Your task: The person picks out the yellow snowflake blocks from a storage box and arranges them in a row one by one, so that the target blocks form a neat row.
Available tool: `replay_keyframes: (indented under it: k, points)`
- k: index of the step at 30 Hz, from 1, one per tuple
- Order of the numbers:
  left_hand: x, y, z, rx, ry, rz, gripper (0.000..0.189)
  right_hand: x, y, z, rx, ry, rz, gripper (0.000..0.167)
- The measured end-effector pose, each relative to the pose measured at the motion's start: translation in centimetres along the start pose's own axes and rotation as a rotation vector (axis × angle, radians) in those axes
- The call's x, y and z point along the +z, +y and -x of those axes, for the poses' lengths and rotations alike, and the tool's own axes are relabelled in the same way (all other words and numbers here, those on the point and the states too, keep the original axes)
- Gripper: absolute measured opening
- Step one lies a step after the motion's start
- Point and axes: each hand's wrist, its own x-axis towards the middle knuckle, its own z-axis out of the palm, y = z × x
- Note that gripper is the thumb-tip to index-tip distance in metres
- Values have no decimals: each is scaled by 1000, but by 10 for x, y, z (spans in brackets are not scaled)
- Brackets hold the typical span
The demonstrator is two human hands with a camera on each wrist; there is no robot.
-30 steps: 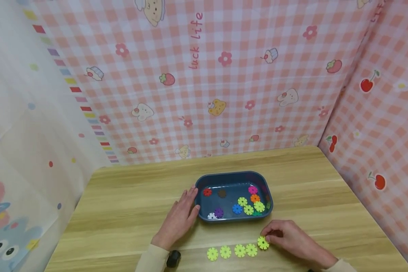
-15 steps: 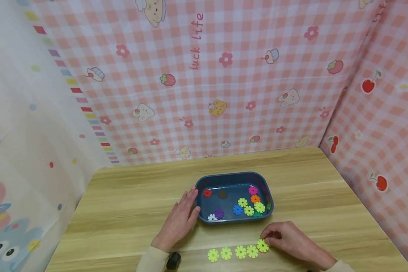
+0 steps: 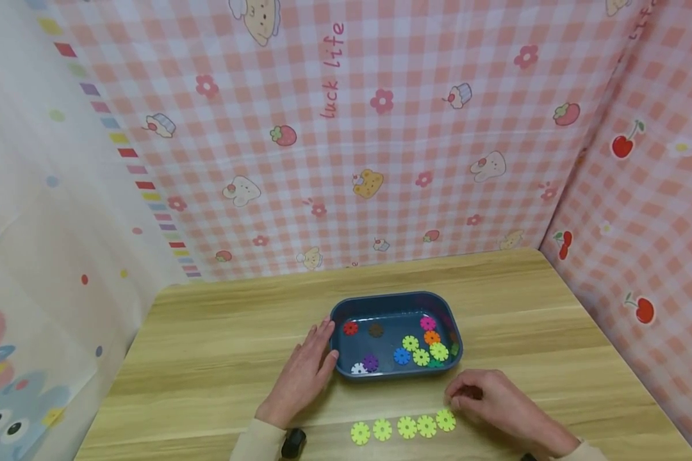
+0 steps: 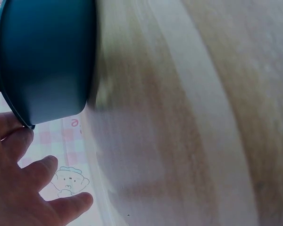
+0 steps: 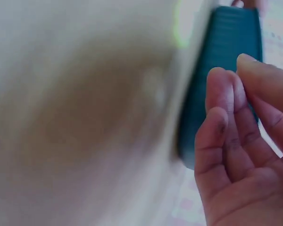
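My left hand (image 3: 301,379) rests against the left side of a dark blue tray (image 3: 398,376), its fingers spread and fairly straight. In the left wrist view, fingertips (image 4: 22,136) touch the tray's rim. Along the table in front of the tray runs a row of several yellow-green notched plastic discs (image 3: 407,427). At the row's right end lies the last disc (image 3: 446,420), close beside the one to its left. Just above and right of it is my right hand (image 3: 493,402), fingers loosely bent, with nothing between thumb and fingers in the right wrist view.
Inside the tray lie more notched discs: a red disc (image 3: 350,328), a brown one, a purple disc (image 3: 370,363), a white one, a blue disc (image 3: 402,356) and several others at the right. A patterned cloth (image 3: 300,192) hangs behind the wooden table (image 3: 219,333).
My right hand has set the last yellow-green disc down at the row's right end and let it go, lifting slightly off it. My left hand stays at the tray.
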Motion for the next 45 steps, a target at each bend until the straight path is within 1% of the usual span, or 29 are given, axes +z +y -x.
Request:
replay_keyframes:
  k: [4,7,11,13,14,19,27,33,38,45]
  points:
    - [-1,0,-1,-3,5,0,59,-15,-10,-4,-70,55,27,6]
    - [-2,0,-1,-8,4,-1,59,-23,-17,-11,-113,104,40,6]
    - [-3,0,-1,-16,-1,2,59,-27,-21,-27,-175,164,53,10]
    - [-3,0,-1,-20,-5,5,59,-28,-22,-37,-188,181,68,13]
    - [-3,0,-1,-21,-7,5,59,-28,-22,-41,-189,185,74,12]
    - [-2,-2,-1,-21,-16,2,59,-25,-21,-63,-186,151,120,11]
    - [1,-2,0,-1,-12,11,58,-19,-15,-85,-207,46,182,15]
    - [1,-1,1,-3,-9,11,58,-15,-14,-96,-232,-33,196,18]
    - [0,-1,1,-4,-11,9,58,-11,-14,-104,-203,-76,201,19]
    - [-2,-1,0,-8,-16,11,58,-10,-15,-112,-200,-121,285,20]
